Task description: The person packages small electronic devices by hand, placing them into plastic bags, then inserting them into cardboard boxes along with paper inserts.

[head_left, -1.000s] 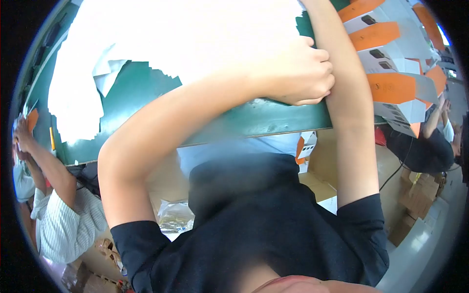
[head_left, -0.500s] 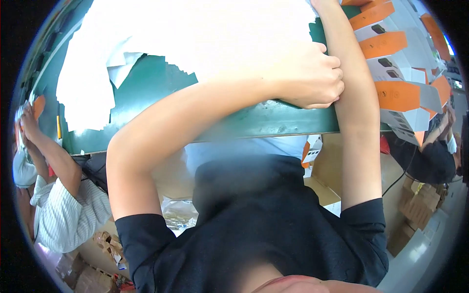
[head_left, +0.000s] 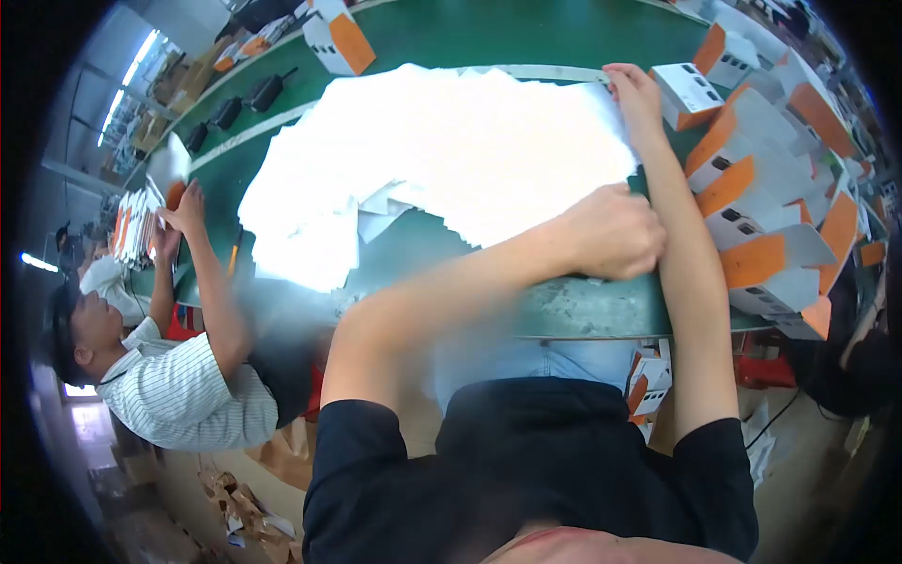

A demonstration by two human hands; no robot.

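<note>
A broad spread of overlapping white sheets [head_left: 451, 141], washed out by glare, lies on the green table [head_left: 601, 310]. My left hand [head_left: 615, 230] is closed in a fist at their near right edge, beside my right forearm. Whether anything is inside the fist is hidden. Farther off, my right hand [head_left: 635, 101] has its fingers bent around the far right corner of the sheets, where it appears to pinch an edge. Just right of that hand lies a white and orange box [head_left: 688, 94].
Several open white and orange boxes [head_left: 752, 221] crowd the table's right side. Another box [head_left: 338, 45] stands at the far side, near black devices [head_left: 265, 92]. On the left, a co-worker in a striped shirt [head_left: 188, 399] handles a flat piece. More boxes [head_left: 648, 381] sit below the table edge.
The view has tilted up, bringing in the table's far side and the co-worker. My right hand now shows at the sheets' far corner. My left hand remains a fist beside my right forearm.
</note>
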